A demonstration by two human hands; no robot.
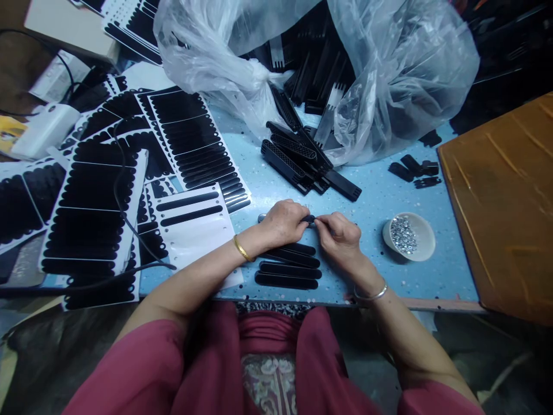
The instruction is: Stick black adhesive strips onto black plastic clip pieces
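Note:
My left hand [284, 222] is closed on a narrow dark strip [261, 218] that lies crosswise over the blue table, one end showing left of the hand. At the strip's right end, the fingers of my right hand [339, 235] are pinched together; what they hold is too small to make out. Just below my hands, several black rounded strips [287, 279] lie stacked side by side near the table's front edge. A white bowl [423, 237] of small shiny metal pieces stands to the right of my right hand.
Sheets of black strips [93, 213] cover the left side, crossed by a dark cable [123, 213]. Behind my hands lie black slotted parts [283, 161], partly under a clear plastic bag [401, 86]. Small black pieces [412, 166] and a brown box [505, 213] are at the right.

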